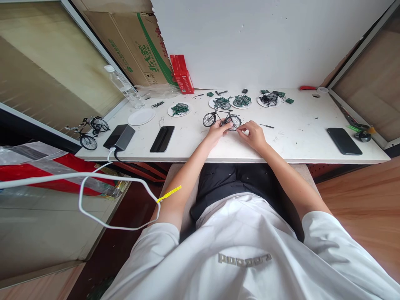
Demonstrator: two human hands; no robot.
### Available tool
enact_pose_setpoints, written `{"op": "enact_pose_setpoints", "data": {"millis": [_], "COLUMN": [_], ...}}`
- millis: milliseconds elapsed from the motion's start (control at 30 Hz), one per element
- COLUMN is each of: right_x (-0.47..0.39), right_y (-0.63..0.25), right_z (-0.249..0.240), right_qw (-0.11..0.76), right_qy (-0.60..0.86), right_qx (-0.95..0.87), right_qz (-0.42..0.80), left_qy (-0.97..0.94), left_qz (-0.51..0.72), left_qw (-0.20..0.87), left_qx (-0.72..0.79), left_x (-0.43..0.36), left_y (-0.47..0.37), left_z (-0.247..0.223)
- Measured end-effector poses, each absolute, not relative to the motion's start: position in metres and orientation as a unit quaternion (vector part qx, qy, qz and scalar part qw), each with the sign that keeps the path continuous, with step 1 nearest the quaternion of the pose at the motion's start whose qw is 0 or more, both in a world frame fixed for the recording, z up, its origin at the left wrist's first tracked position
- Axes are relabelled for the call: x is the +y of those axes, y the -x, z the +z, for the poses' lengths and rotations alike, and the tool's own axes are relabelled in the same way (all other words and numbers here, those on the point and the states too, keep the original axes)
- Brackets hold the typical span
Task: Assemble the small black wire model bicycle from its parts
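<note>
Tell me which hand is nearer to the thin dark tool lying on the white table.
Right. The right hand is just to the left of the thin dark tool, while the left hand is farther left, holding the miniature bicycle.

White tabletop (296, 141); on it, plates (141, 117) of small parts, phones (162, 139), a red box (184, 80)

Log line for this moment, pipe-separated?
left hand: holds black model bicycle | right hand: fingertips at its wheel | nearby: green parts on round white plates
</note>
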State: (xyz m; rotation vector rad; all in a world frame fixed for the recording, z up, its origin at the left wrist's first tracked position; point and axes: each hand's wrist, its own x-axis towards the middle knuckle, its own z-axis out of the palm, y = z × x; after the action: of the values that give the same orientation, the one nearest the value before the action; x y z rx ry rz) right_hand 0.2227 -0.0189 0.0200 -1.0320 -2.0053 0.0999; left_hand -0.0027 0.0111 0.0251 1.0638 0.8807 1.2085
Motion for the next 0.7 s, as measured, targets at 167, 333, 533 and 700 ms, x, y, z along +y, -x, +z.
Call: {"op": "enact_pose_setpoints", "data": {"millis": [167, 333, 533, 700], "right_x": [-0.017, -0.017, -0.018, -0.018], "right_y": [-0.224, -0.224, -0.224, -0.224], "right_z": [0.018, 0.019, 0.019, 0.018], "right_qw": [0.425, 0.416, 0.418, 0.42], "right_qy": [0.407, 0.406, 0.399, 0.388], "right_qx": [-0.807, -0.812, -0.814, -0.818], "right_qz": [0.047, 0.057, 0.062, 0.068], "left_qy": [-0.463, -0.474, -0.471, -0.458], "left_qz": [0.52, 0.51, 0.504, 0.509], "left_qw": [0.602, 0.597, 0.589, 0.584], "left_qx": [0.39, 0.398, 0.421, 0.435], "left_x": [0.012, 0.013, 0.008, 0.0], "left_y": [0.002, 0.003, 0.002, -0.002], "left_z": [0.023, 0.021, 0.025, 0.033]}}
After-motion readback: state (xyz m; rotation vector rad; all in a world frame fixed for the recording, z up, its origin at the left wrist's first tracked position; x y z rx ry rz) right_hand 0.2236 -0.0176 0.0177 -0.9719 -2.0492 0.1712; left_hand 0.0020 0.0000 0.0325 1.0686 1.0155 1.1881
